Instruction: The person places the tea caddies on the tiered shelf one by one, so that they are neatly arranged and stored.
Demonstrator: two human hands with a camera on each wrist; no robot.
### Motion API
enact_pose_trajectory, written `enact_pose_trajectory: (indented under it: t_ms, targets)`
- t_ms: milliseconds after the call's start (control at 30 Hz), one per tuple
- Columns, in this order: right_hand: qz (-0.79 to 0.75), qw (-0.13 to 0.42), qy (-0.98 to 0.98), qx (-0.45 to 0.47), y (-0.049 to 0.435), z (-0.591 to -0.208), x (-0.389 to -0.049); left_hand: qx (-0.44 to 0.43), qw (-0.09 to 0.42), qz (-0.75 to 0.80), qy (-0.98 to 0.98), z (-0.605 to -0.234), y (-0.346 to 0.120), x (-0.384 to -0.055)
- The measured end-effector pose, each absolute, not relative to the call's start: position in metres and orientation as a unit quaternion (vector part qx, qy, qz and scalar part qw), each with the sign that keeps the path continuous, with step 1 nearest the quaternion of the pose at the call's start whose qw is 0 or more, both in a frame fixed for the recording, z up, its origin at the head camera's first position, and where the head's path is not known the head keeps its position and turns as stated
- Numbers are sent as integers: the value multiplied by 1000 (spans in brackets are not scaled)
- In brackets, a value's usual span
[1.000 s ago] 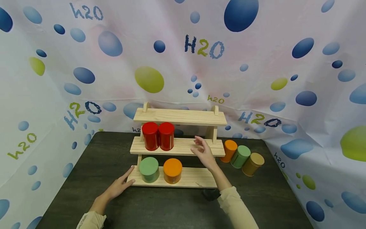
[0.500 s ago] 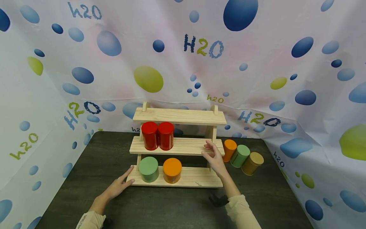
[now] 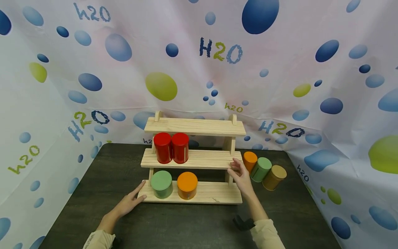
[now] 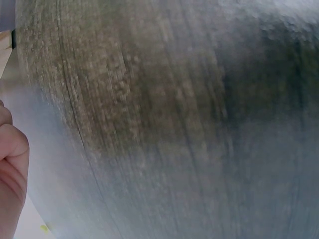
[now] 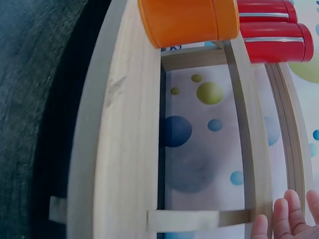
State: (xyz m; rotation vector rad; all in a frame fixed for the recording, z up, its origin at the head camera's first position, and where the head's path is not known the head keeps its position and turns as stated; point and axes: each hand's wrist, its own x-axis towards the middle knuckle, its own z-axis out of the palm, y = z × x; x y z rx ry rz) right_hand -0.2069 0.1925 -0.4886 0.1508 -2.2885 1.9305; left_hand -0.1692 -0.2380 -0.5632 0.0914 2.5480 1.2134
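A three-tier wooden shelf rack [image 3: 217, 192] stands on the dark table. My left hand [image 3: 125, 203] rests at the left end of its bottom tier, index finger and thumb extended and touching the board. Over the right end of the middle tier is my right hand [image 3: 242, 177], fingers slightly bent and holding nothing; contact with the board's edge I cannot tell. Two red canisters [image 3: 172, 148] stand side by side on the middle tier. On the bottom tier are a green canister [image 3: 162, 185] and an orange canister [image 5: 187, 20]. In the left wrist view only part of the left hand [image 4: 11, 174] shows.
Right of the rack a tall orange canister [image 3: 250, 161], a tall green canister [image 3: 261, 169] and a gold canister [image 3: 275, 177] stand in a slanting row on the table [image 3: 174, 224]. A curtain with bubble prints [image 3: 192, 69] hangs behind.
My right hand has moved right and down, from above the middle tier to its right end. My left hand and the canisters have stayed where they were.
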Motion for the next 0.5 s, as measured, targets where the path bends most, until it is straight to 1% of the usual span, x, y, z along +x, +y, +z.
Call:
enact_pose_trajectory:
  t_ms: [267, 500]
  targets:
    - [630, 111, -768, 22, 207, -500, -197, 30, 151, 431, 889, -564, -236, -168]
    - [607, 131, -783, -41, 222, -513, -192, 31, 149, 435, 888, -565, -237, -169]
